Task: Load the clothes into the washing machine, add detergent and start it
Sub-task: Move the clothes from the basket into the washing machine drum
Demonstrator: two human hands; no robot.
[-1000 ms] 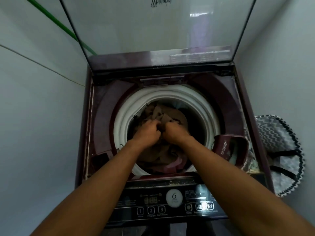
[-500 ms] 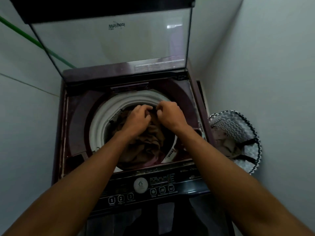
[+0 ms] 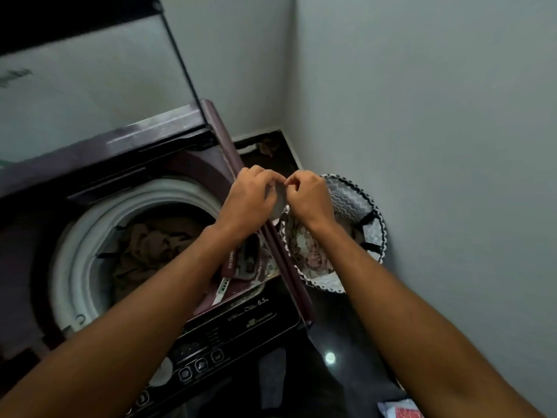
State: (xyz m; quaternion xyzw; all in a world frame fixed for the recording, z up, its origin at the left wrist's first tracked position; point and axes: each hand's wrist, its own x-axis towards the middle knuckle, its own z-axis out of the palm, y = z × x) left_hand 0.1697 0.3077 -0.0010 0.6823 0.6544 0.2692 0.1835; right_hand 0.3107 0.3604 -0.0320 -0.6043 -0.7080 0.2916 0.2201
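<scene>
While brown clothes are lying in the washing machine drum, more are waiting in the basket beside it; left hand and right hand are pinching something small and pale together. Detergent and starting are seemingly remaining.

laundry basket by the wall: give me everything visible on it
The laundry basket is round, soft-looking fabric with a grey-and-white zigzag lining, a black-and-white triangle-trimmed rim and black strap handles on its right side. It stands on the dark floor between the washing machine and the wall, open-topped, with pale patterned clothes still inside. The right hand partly covers it; contact cannot be told.
</scene>
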